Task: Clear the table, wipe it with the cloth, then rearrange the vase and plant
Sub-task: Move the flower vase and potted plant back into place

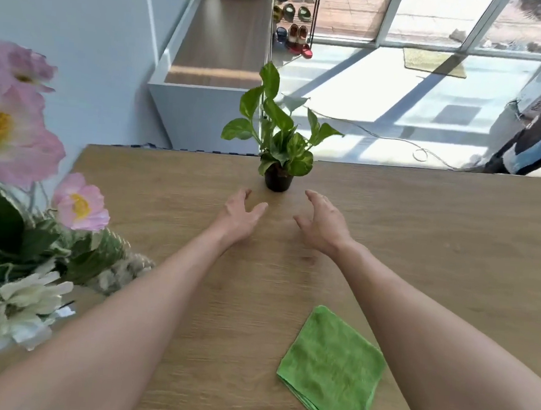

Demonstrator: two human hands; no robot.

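Head view — both hands near the plant (282, 134).
Left hand (241, 215) and right hand (322, 223) hover spread, empty; cloth (330, 371) folded on the table (454, 235).

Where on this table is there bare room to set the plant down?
Bare wood right of the potted plant and beyond the green cloth, out to the table edge. Also mid-table between both forearms. The near-left corner is crowded by the flower bouquet.

home entryway | shoe rack (293, 19) | doormat (434, 63) | glass doors (439, 20)
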